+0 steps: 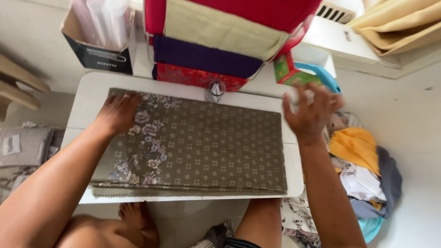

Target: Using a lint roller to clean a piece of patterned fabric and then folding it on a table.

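A folded olive-brown fabric [206,147] with a small flower pattern and a floral border lies flat on a low white table [87,87]. My left hand [118,112] rests palm down on its far left corner, fingers together. My right hand [311,110] hovers just past the fabric's far right corner with fingers spread, holding nothing; it looks slightly blurred.
Behind the fabric stand a small clear glass [214,91], a stack of red, purple and beige cloth [206,50], a green box [289,71] and a cardboard box with rolls [98,41]. A blue basket of mixed clothes [363,170] sits to the right. My bare foot [133,216] is under the table.
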